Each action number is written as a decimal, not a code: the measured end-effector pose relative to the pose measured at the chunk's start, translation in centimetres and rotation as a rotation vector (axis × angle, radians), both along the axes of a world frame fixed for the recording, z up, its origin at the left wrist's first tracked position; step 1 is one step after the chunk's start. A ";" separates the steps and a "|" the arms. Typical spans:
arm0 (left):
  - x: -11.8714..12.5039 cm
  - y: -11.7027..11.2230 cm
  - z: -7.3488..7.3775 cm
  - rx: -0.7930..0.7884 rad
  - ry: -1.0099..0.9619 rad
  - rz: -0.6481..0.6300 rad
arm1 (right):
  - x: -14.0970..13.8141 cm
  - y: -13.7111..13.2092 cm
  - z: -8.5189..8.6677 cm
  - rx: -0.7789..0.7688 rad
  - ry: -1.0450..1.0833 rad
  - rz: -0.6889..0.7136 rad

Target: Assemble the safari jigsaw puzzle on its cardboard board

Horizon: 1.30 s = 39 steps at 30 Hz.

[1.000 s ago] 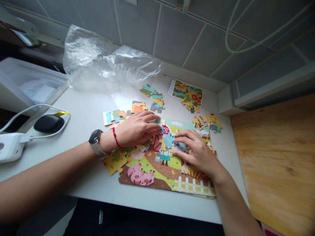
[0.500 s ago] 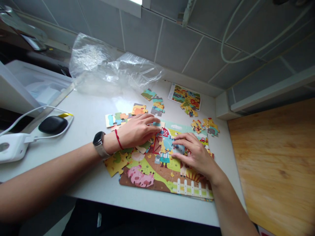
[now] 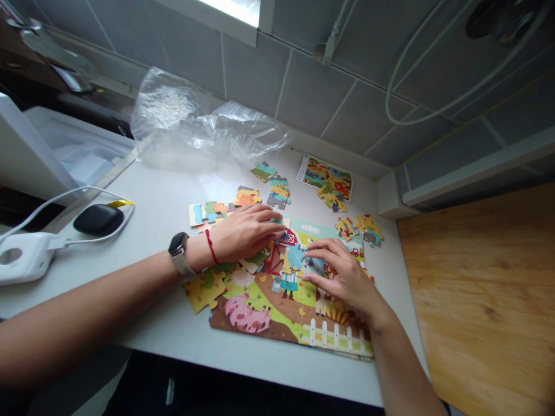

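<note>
A farm-scene jigsaw puzzle (image 3: 281, 312) lies on the white tabletop, showing a pink pig, a red barn and a white fence. My left hand (image 3: 247, 233) rests over its upper left part, palm down, with fingers stretched toward the barn. Beneath that hand are loose jigsaw pieces (image 3: 203, 289), partly hidden. Over the right half is my right hand (image 3: 340, 270), fingers apart and bent a little, their tips near a blue animal on the puzzle. Whether the fingertips press on the pieces I cannot tell.
More loose pieces (image 3: 278, 192) lie behind the puzzle. A small picture card (image 3: 325, 176) is at the back right, with pieces over its edge. A clear plastic bag (image 3: 208, 130) sits by the tiled wall. On the left are a white charger (image 3: 26, 258) with cable and a black case (image 3: 99, 220).
The view has tilted up slightly, so the scene sits a little lower. Both hands stay in nearly the same places over the puzzle.
</note>
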<state>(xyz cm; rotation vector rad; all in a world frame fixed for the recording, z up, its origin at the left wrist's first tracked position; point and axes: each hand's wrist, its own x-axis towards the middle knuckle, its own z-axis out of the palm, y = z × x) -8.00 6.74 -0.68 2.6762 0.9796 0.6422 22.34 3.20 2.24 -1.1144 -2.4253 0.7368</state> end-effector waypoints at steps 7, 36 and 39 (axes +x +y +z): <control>0.6 -0.6 0.5 0.014 -0.107 -0.041 | 0.5 0.5 -0.9 0.081 0.101 -0.081; 6.0 -8.2 -0.7 0.068 -0.142 -0.430 | -14.9 8.8 5.9 0.014 -0.435 0.345; 6.0 -8.3 -0.4 0.070 -0.146 -0.452 | -17.9 7.4 6.2 0.014 -0.523 0.445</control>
